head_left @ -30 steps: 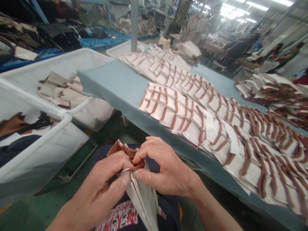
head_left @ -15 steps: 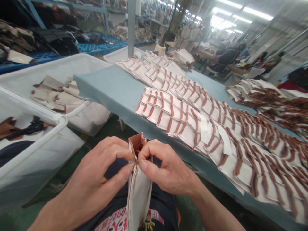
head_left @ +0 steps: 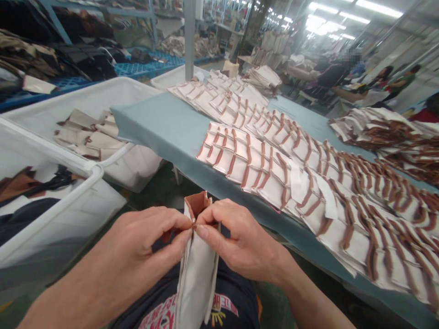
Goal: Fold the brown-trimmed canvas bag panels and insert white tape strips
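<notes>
Head view: left hand [head_left: 147, 242] and right hand [head_left: 236, 240] each clamp their grip on a brown-lined cream fabric pouch [head_left: 197, 285].

Red Chinese characters [head_left: 224, 304] run across a white printed band on the person's dark shirt [head_left: 243, 310], partly covered by the cream canvas pouch [head_left: 197, 278] and cut off by the picture's bottom edge. They are too hidden to read reliably, and no other text is legible.
</notes>
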Motion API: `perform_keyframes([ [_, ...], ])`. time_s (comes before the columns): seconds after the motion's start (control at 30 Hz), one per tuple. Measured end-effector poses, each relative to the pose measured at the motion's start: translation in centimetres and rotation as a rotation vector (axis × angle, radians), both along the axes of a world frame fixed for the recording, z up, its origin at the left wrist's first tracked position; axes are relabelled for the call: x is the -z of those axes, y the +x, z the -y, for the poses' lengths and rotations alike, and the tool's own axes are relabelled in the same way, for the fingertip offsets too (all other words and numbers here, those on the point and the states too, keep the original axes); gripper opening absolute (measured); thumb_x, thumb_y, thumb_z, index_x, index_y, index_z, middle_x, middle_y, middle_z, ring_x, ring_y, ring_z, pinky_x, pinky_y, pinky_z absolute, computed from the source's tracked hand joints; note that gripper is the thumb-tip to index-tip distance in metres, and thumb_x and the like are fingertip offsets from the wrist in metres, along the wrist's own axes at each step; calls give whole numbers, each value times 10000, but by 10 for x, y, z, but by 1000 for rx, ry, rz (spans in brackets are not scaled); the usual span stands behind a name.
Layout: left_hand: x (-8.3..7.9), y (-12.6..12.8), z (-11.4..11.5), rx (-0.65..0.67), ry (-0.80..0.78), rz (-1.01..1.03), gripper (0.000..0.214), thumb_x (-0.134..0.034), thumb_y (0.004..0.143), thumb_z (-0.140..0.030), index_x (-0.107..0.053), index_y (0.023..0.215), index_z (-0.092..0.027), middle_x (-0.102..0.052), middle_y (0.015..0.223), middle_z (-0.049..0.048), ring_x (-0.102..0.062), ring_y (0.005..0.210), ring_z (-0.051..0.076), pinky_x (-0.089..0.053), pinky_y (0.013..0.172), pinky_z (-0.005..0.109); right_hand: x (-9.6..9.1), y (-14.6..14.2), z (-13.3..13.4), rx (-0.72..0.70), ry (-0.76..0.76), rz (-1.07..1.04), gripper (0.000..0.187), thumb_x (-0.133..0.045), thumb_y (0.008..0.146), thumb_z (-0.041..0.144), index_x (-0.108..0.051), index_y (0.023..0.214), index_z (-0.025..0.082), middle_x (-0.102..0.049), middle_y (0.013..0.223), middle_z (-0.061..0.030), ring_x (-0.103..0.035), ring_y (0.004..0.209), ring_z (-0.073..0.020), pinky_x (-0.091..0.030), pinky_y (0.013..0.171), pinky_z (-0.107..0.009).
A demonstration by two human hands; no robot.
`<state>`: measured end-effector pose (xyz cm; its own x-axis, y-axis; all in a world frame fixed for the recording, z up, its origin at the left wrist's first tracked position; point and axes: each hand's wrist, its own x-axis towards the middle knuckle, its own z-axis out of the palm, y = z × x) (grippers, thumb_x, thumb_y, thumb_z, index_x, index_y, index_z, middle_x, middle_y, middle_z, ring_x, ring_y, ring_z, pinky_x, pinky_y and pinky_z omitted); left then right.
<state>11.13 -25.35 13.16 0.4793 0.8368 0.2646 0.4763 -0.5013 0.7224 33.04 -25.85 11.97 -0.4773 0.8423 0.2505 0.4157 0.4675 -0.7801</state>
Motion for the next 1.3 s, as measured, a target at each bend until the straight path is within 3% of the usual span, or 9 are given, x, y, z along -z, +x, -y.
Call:
perform_keyframes([
  [0.07,-1,0,-2,16,-36,-8,184,-659,937,-209,-772,809,-278,-737,678,-118,-633,546,56,-432,560,133,1,0,-1,-11,-14,-6,182,-612,1050,170,-664,876,182,-704,832,-1,-600,780,-142,-427,760,-273],
  [0.17,3,-3,-3,6,-221,3,255,-629,965,-274,-753,742,-259,-703,645,-88,-628,574,92,-442,561,152,2,-1,-3,-28,-79,-47,177,-599,1058,195,-652,889,189,-698,856,2,-602,798,-141,-429,767,-272],
  [0.3,17,-7,-3,-57,-532,190,280,-669,952,-376,-746,722,-237,-657,629,-63,-565,588,113,-442,548,159,5,-3,-5,-59,-180,-104,197,-556,1072,235,-616,887,204,-656,860,12,-582,805,-142,-426,781,-282],
  [0.43,29,-9,-3,-19,-747,358,294,-755,910,-430,-716,720,-209,-583,614,-65,-467,582,103,-397,537,159,7,-5,-5,-79,-282,-174,202,-545,1059,258,-574,865,211,-597,845,22,-536,789,-139,-410,757,-282],
  [0.7,32,-9,0,0,-816,438,399,-749,937,-507,-671,701,-195,-521,614,-62,-395,578,104,-379,535,168,12,-8,-5,-121,-355,-286,170,-527,1044,285,-541,889,217,-570,864,10,-505,784,-153,-407,737,-297],
  [0.93,22,-3,4,-50,-827,449,301,-825,855,-417,-699,690,-198,-563,598,-62,-439,563,100,-420,530,160,7,-7,-1,-51,-211,-201,130,-573,988,245,-577,862,217,-631,875,5,-569,848,-166,-446,813,-311],
  [1.07,17,2,8,-130,-712,384,292,-787,879,-416,-730,690,-200,-652,620,-38,-537,580,116,-461,539,163,8,-7,-1,2,-82,-150,115,-594,962,195,-604,849,213,-675,836,13,-607,780,-146,-483,778,-286],
  [1.17,17,3,9,-156,-676,341,290,-775,873,-417,-732,684,-201,-675,615,-33,-575,578,126,-473,531,165,8,-5,-2,10,54,-83,110,-611,984,186,-643,883,213,-734,839,2,-666,759,-144,-528,751,-267],
  [1.3,22,2,10,-134,-693,406,300,-741,923,-404,-705,698,-209,-665,622,-50,-555,574,111,-470,540,155,7,1,-4,5,348,-10,81,-645,1004,121,-686,1007,190,-828,929,-45,-780,841,-162,-595,812,-260],
])
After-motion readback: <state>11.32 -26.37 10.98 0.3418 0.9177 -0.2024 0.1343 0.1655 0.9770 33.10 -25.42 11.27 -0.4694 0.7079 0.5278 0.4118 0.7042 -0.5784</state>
